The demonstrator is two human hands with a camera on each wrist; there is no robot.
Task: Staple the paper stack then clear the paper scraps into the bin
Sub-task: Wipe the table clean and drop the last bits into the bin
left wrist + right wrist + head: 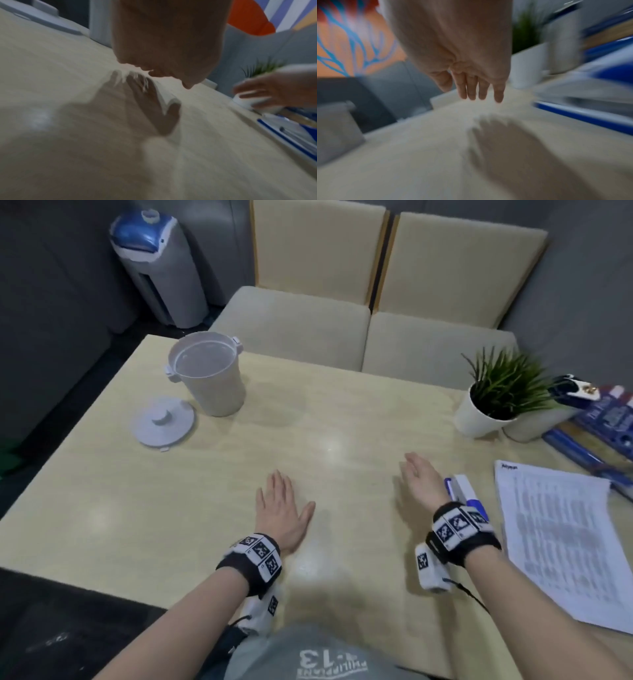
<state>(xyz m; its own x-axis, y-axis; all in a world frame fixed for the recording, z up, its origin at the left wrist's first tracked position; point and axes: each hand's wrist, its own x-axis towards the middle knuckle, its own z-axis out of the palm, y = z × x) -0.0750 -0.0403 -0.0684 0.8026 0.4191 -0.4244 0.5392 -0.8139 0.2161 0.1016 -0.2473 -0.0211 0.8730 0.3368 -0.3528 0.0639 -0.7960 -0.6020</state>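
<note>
My left hand lies flat on the beige table, fingers straight and holding nothing; the left wrist view shows it pressed to the tabletop. My right hand hovers just above the table with straight fingers, empty. A blue and white stapler lies just right of that hand, partly hidden behind the wrist. The printed paper stack rests flat at the table's right edge. A small white bin stands open at the back left, its round lid lying beside it. No paper scraps show.
A potted green plant in a white pot stands at the back right, with blue books beside it. Two beige padded seats sit beyond the table's far edge. A grey and blue water dispenser stands on the floor at far left.
</note>
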